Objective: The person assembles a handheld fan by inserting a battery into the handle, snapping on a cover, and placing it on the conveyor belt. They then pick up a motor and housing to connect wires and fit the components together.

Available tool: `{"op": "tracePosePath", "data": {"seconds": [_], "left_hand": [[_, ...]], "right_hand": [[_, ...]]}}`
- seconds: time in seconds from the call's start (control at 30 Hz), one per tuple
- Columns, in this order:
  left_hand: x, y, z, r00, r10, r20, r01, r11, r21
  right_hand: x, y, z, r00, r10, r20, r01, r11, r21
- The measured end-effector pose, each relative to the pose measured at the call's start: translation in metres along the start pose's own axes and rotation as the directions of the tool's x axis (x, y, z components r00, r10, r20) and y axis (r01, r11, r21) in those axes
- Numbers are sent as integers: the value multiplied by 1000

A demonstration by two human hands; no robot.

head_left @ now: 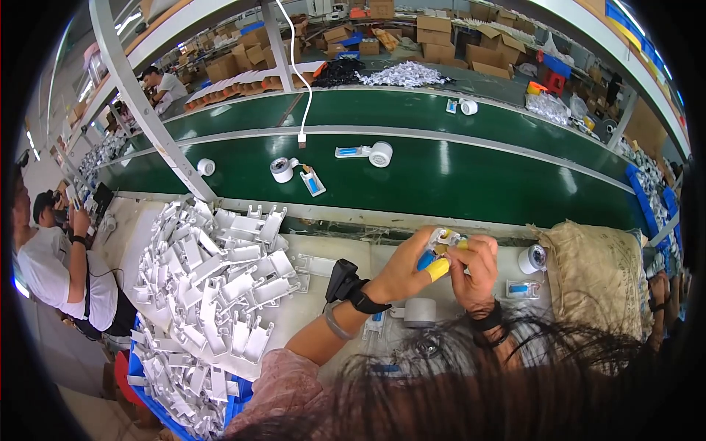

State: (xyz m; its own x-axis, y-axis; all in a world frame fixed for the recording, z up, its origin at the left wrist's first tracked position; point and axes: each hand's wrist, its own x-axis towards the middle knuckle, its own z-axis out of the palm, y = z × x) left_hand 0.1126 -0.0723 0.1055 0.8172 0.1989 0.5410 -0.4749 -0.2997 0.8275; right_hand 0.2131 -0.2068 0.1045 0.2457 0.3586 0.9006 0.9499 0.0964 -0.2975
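My left hand (403, 268) is closed around a small white plastic housing (444, 237) with a blue cylindrical battery (426, 259) showing at its side. My right hand (476, 270) pinches the housing's other side, its fingertips meeting the left ones over it. Yellow wraps cover some fingertips, and the fingers hide much of the part. On the bench below my hands lies a round white unit (420, 313). Beyond my right hand are another round unit with a dark face (532, 258) and a white casing with a blue battery (523, 289).
White plastic shells (213, 272) are heaped at left, above a blue crate (246, 393) holding more. A woven sack (596, 275) stands at right. Across the bench runs a green conveyor (485, 180) carrying several round units (380, 154). A white cable (308, 95) hangs over it.
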Motion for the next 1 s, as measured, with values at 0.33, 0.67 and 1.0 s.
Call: {"op": "tracePosePath", "data": {"seconds": [0.33,0.67,1.0], "left_hand": [[0,1,4,1000,-23,-10,24,991,135],[-2,-4,6,998,-55,-30,60,980,191],[-5,-6,8,989,-140,-56,147,977,157]], "right_hand": [[2,-2,-2,1000,1,9,-1,1000,-6],[0,1,-1,999,17,47,-18,1000,10],[-3,-2,5,999,52,-11,-51,998,23]]}}
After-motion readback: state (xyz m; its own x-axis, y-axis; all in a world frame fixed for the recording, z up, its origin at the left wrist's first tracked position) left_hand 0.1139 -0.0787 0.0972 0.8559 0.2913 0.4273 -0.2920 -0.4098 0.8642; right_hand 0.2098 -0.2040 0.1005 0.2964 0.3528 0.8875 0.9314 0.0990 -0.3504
